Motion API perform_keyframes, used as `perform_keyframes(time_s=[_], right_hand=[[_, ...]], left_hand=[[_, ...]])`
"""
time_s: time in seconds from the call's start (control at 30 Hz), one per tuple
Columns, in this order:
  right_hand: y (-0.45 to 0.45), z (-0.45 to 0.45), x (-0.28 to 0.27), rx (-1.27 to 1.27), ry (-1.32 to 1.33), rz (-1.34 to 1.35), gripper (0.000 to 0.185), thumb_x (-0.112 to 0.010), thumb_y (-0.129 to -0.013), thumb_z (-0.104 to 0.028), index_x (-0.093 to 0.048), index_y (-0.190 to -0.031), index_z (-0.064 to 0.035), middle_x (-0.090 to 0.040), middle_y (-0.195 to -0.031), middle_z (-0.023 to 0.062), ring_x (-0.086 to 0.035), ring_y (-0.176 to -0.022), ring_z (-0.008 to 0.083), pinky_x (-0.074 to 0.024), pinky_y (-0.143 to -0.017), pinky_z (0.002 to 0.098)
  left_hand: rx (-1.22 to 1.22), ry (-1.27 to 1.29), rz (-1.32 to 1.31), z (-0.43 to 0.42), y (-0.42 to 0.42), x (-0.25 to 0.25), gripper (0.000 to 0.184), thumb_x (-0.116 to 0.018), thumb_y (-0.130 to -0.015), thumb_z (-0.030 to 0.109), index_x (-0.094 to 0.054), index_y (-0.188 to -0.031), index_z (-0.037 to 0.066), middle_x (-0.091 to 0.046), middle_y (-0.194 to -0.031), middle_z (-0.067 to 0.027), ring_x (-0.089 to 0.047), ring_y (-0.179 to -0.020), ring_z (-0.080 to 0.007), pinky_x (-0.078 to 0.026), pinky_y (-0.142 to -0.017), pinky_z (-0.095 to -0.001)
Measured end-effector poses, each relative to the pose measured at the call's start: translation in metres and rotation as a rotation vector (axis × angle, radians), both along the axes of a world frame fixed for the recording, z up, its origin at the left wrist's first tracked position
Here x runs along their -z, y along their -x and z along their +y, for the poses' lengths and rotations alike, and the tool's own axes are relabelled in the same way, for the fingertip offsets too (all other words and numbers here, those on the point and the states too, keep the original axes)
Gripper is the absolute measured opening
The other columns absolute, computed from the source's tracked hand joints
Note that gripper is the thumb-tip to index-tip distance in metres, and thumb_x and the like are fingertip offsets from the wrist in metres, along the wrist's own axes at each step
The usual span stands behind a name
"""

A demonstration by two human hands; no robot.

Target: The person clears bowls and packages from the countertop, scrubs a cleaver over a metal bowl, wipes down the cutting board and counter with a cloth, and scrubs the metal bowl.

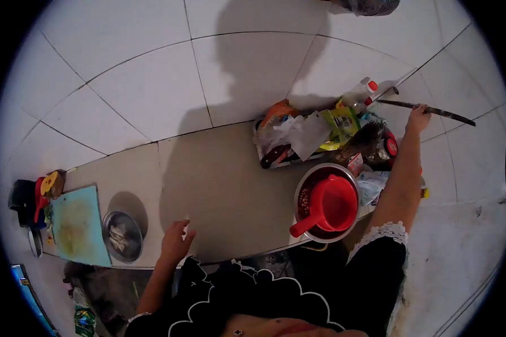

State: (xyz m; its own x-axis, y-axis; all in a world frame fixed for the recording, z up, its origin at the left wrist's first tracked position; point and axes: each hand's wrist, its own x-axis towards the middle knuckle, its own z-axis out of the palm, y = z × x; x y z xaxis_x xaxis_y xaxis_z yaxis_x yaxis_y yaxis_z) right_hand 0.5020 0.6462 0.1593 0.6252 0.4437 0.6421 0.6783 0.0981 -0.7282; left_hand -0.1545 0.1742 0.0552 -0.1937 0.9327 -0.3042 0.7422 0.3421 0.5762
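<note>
Over at the right wall, my right hand (419, 119) is closed around a long, thin dark stick (452, 115). The stick lies nearly level, its left end close to a clear bottle with a red cap (372, 86). My left hand (177, 240) hangs over the counter's front edge, fingers loosely apart and nothing visible in them. Nearest to it is a metal bowl (138, 253) with pale pieces of food inside. A red plastic strainer or ladle (336, 194) with a short handle rests in a larger metal bowl (299, 191), above small reddish bits.
A box along the wall holds plastic bags, a yellow packet (341, 124) and a dark-handled knife or tool (275, 155). On the left lie a light blue cutting board (80, 216) and a yellow round object (52, 184). The tiled wall (152, 84) rises behind the counter.
</note>
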Motion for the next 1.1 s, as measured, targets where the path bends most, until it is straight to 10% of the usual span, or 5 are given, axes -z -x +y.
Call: perform_keyframes(time_s=[0.17, 0.43, 0.6, 1.03, 1.1], right_hand=[[0.052, -0.033, -0.096, 0.156, -0.167, -0.082, 0.036, -0.05, -0.086, -0.026, -0.05, -0.098, 0.0074, -0.06, -0.093, 0.0213, -0.059, -0.086, 0.0346, -0.046, -0.076, 0.041], [0.007, 0.019, -0.095, 0.233, 0.104, -0.134, 0.041, -0.049, -0.084, -0.024, -0.044, -0.113, 0.0057, -0.06, -0.095, 0.018, -0.059, -0.086, 0.0321, -0.0477, -0.075, 0.0363], [-0.068, 0.096, -0.068, -0.438, -0.014, 0.518, 0.055, -0.046, -0.082, -0.016, -0.027, -0.131, -0.0021, -0.055, -0.104, 0.0134, -0.058, -0.085, 0.0218, -0.0483, -0.069, 0.0295], [0.043, 0.018, -0.063, -0.196, 0.274, 0.341, 0.039, -0.044, -0.089, -0.023, -0.049, -0.123, -0.0049, -0.058, -0.11, 0.0081, -0.058, -0.097, 0.0194, -0.0457, -0.073, 0.0287], [0.021, 0.025, -0.049, -0.109, 0.291, -0.141, 0.038, -0.044, -0.088, -0.026, -0.053, -0.119, -0.0041, -0.061, -0.107, 0.008, -0.058, -0.095, 0.0195, -0.0445, -0.077, 0.0284]], left_hand=[[0.018, -0.001, -0.04, 0.011, -0.006, 0.008, 0.036, -0.062, -0.079, 0.024, -0.054, -0.108, 0.004, -0.055, -0.102, -0.0139, -0.059, -0.08, -0.0264, -0.047, -0.071, -0.0361], [0.021, 0.028, 0.044, 0.024, -0.01, 0.001, 0.036, -0.061, -0.08, 0.026, -0.055, -0.107, 0.004, -0.055, -0.101, -0.0137, -0.059, -0.081, -0.0269, -0.047, -0.071, -0.0363], [0.017, 0.048, 0.037, 0.022, -0.008, 0.004, 0.036, -0.06, -0.08, 0.026, -0.055, -0.108, 0.004, -0.055, -0.101, -0.0142, -0.059, -0.08, -0.0264, -0.047, -0.072, -0.0361], [0.024, 0.01, -0.009, 0.004, 0.004, 0.016, 0.037, -0.061, -0.079, 0.027, -0.055, -0.109, 0.006, -0.055, -0.101, -0.0154, -0.059, -0.08, -0.0274, -0.047, -0.072, -0.0366], [0.034, 0.002, -0.02, 0.002, 0.006, 0.015, 0.036, -0.061, -0.079, 0.026, -0.054, -0.109, 0.007, -0.055, -0.101, -0.0151, -0.058, -0.083, -0.0285, -0.046, -0.074, -0.0378]])
